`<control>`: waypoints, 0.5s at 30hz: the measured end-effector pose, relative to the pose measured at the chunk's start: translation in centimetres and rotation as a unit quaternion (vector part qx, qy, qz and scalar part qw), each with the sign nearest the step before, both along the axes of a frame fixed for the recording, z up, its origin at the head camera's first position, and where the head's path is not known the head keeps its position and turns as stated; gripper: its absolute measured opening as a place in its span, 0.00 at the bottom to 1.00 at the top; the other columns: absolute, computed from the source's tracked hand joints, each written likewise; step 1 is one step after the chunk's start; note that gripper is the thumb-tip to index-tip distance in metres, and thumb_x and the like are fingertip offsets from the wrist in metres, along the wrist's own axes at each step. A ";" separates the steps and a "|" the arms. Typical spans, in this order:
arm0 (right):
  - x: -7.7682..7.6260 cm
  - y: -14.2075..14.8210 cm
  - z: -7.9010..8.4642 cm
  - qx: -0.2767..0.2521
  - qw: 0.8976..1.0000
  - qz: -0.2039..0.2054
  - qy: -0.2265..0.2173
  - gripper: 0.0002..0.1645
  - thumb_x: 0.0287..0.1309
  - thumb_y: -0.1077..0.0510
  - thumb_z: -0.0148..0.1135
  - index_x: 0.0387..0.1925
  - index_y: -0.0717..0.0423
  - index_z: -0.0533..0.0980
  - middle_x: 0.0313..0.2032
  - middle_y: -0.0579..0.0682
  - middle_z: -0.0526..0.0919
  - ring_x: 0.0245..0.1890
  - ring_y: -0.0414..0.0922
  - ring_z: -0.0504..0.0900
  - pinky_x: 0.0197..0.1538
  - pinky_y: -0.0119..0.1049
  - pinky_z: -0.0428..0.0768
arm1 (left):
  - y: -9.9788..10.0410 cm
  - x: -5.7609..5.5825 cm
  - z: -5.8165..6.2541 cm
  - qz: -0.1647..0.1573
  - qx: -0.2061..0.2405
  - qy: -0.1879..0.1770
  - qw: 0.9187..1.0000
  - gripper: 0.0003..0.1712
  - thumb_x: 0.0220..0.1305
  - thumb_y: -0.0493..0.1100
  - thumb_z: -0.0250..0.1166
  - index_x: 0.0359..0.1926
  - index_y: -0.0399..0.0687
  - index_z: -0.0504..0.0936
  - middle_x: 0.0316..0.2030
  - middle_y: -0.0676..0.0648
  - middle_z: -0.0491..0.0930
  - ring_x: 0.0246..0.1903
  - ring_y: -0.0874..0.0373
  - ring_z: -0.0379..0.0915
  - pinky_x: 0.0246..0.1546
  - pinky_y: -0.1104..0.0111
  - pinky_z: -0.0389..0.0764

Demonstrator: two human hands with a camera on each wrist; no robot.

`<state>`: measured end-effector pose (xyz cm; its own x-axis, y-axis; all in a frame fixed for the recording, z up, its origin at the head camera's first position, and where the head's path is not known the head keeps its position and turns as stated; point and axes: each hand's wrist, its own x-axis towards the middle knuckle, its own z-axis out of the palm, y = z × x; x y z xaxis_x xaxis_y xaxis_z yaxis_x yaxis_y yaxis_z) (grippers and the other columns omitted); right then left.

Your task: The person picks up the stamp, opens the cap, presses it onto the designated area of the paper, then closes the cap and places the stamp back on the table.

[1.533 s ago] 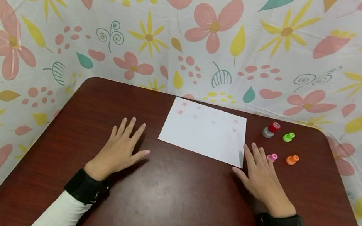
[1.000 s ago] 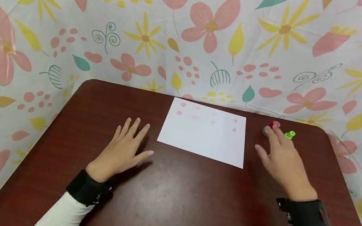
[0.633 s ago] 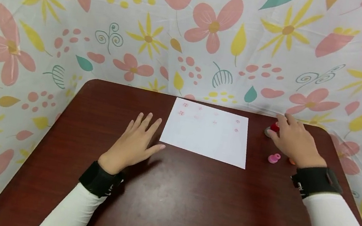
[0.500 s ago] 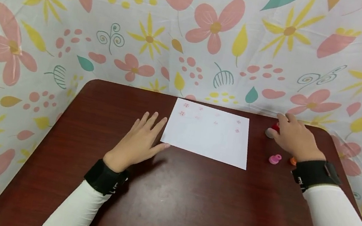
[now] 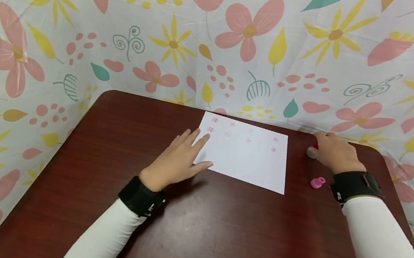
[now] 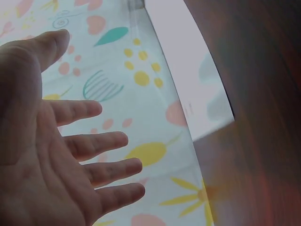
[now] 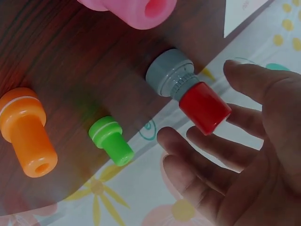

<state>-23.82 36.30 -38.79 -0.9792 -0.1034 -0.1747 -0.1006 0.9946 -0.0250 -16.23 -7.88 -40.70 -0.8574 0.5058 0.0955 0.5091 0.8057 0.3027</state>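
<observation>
My right hand (image 5: 336, 152) is at the stamp with a red handle and grey base (image 7: 204, 107), which stands upright on the table. In the right wrist view my thumb and fingers are spread around the red handle, with a gap between thumb and handle. My left hand (image 5: 175, 162) reaches over the left edge of the white paper (image 5: 243, 163), fingers spread and nothing held. Small red flower prints mark the paper's upper part. A green stamp (image 7: 111, 140) and an orange stamp (image 7: 29, 134) stand beside the red one, hidden behind my right hand in the head view.
A pink stamp (image 5: 317, 182) stands nearer to me, right of the paper. The dark brown table (image 5: 215, 237) meets a flower-patterned cloth (image 5: 193, 6) at its back edge, close behind the right hand.
My right hand has moved from beside the paper up and right to the red stamp, covering the green and orange stamps. My left hand has moved right, over the paper's left edge.
</observation>
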 end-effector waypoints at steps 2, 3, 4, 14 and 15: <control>-0.1 0.1 0.0 0.001 1.000 -0.003 -0.007 0.31 0.67 0.53 0.65 0.63 0.69 0.69 0.52 0.75 0.74 0.50 0.68 0.75 0.48 0.73 0.79 | 0.7 -0.2 0.0 -0.008 0.008 -0.005 1.000 0.43 0.76 0.65 0.55 0.80 0.46 0.60 0.76 0.32 0.60 0.76 0.32 0.55 0.75 0.42 0.63; -0.2 0.1 0.0 0.000 1.000 -0.003 -0.012 0.29 0.67 0.55 0.65 0.61 0.69 0.70 0.51 0.74 0.74 0.49 0.68 0.75 0.48 0.72 0.79 | 1.1 -0.3 0.0 -0.012 0.014 -0.008 1.000 0.43 0.76 0.65 0.55 0.79 0.45 0.60 0.76 0.32 0.61 0.76 0.33 0.56 0.75 0.43 0.62; -0.3 0.1 -0.1 0.000 1.000 -0.002 -0.016 0.27 0.67 0.56 0.64 0.60 0.70 0.70 0.49 0.73 0.75 0.47 0.67 0.75 0.48 0.71 0.80 | 1.4 -0.4 0.0 -0.016 0.018 -0.011 1.000 0.43 0.76 0.65 0.55 0.79 0.45 0.60 0.76 0.32 0.61 0.77 0.34 0.55 0.76 0.44 0.61; -0.9 0.8 -0.8 -0.019 1.000 0.022 -0.008 0.10 0.69 0.66 0.56 0.48 0.68 0.74 0.39 0.66 0.79 0.39 0.61 0.76 0.47 0.63 0.81 | 2.9 -1.0 -0.2 -0.018 0.064 -0.002 0.998 0.38 0.77 0.59 0.58 0.75 0.40 0.67 0.73 0.34 0.67 0.75 0.40 0.61 0.77 0.51 0.62; -0.9 0.8 -0.8 -0.022 0.999 0.024 -0.008 0.10 0.69 0.66 0.57 0.48 0.69 0.74 0.39 0.66 0.79 0.40 0.61 0.76 0.47 0.63 0.81 | 2.9 -1.0 -0.2 -0.016 0.069 -0.003 0.997 0.37 0.77 0.59 0.58 0.75 0.40 0.67 0.72 0.34 0.68 0.74 0.40 0.62 0.77 0.51 0.62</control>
<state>-24.75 37.12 -39.62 -0.9699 -0.1585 -0.1850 -0.1478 0.9865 -0.0702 -17.25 -4.97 -40.91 -0.8421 0.5147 0.1611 0.5312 0.7399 0.4127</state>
